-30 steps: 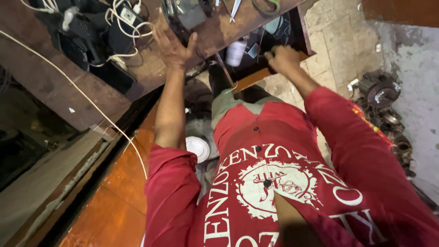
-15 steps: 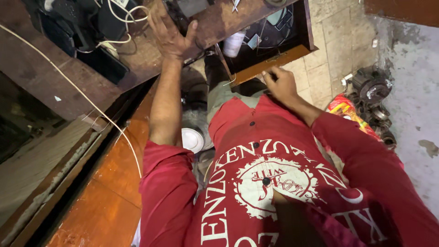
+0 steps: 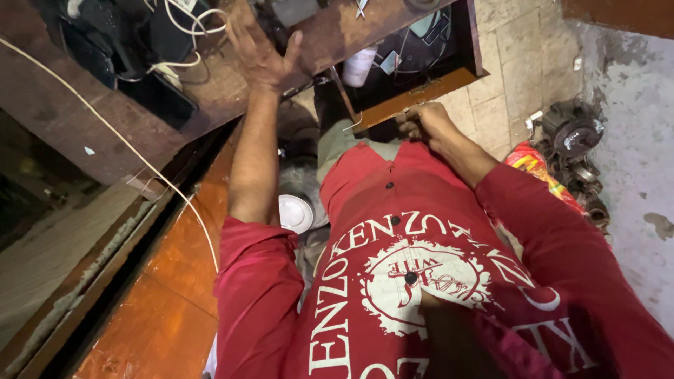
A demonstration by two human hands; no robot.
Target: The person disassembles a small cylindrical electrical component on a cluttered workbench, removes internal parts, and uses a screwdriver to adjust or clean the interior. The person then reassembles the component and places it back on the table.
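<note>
The left hand [image 3: 263, 56], in the upper middle of the frame, lies flat with its fingers spread on the brown wooden surface [image 3: 91, 119]; its grip is open and has hold of nothing, and it looks to be bracing the body. The right hand [image 3: 425, 125], a little right of centre, is curled into a closed fist at the lower edge of the dark open compartment [image 3: 421, 42], just above the red shirt [image 3: 400, 281]. Whether anything small sits inside that fist cannot be told.

By the look of it the person is leaning over and working at the compartment's edge. A next move there would likely call for the braced hand to keep steady while the fist frees or draws something from the opening.

White cables [image 3: 182, 28] loop just left of the flat hand and trail down across the surface. A white cylinder [image 3: 359, 67] stands inside the compartment, with a thin rod beside it. A round white lid [image 3: 295, 213] lies below, between arm and chest. Dark metal parts [image 3: 572, 140] sit by the wall at the right, well apart.
</note>
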